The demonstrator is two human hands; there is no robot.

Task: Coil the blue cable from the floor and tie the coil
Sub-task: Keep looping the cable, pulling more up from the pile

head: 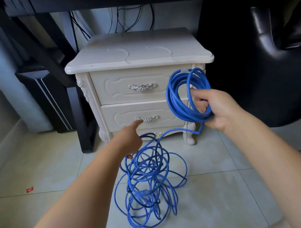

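Observation:
A blue cable lies in a loose tangle (149, 189) on the tiled floor in front of me. Part of it is wound into a round coil (177, 97), held upright in front of the nightstand. My right hand (216, 109) grips the coil's lower right side, fingers curled through the loops. A clear plug tip shows at the coil's top. One strand runs from the coil down to my left hand (130, 138), which holds it low over the tangle with the index finger pointing forward.
A cream two-drawer nightstand (136, 57) stands straight ahead under a dark desk. A black leather chair (274, 54) fills the right side. A black computer tower (48, 98) stands left. A small red scrap (29, 189) lies on the floor tiles.

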